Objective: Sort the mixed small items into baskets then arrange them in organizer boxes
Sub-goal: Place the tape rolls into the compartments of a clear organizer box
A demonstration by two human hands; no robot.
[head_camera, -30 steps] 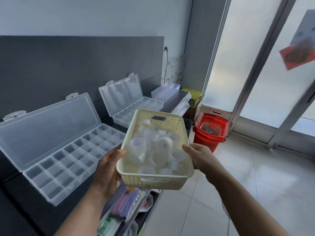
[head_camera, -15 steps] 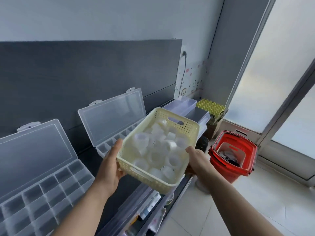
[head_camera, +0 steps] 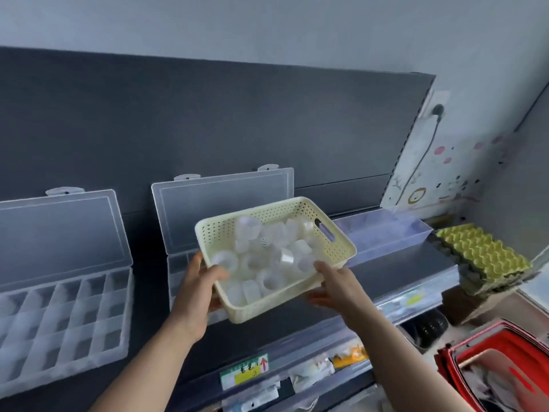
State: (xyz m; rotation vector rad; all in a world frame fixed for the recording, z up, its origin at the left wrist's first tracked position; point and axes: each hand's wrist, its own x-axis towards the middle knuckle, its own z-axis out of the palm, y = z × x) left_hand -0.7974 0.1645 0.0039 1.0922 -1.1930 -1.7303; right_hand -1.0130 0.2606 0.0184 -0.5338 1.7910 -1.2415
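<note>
A cream perforated basket (head_camera: 338,251) full of several clear tape rolls (head_camera: 269,282) hangs tilted above the dark shelf. My left hand (head_camera: 197,288) grips its near left rim, thumb inside. My right hand (head_camera: 335,285) holds its near right side, thumb on the rim and fingers underneath. Behind and under the basket stands a clear organizer box (head_camera: 221,203) with its lid open, mostly hidden by the basket. A second open organizer box (head_camera: 64,319) with bare compartments lies at the left.
A clear shallow tray (head_camera: 386,233) sits on the dark shelf (head_camera: 395,269) to the right. Yellow egg cartons (head_camera: 481,257) are stacked at the shelf's right end. A red shopping basket (head_camera: 502,370) stands on the floor at lower right. Small packaged goods hang below the shelf edge.
The view has swung left toward the shelf. Both hands have carried the basket up and over the right-hand organizer box, turning it a little clockwise.
</note>
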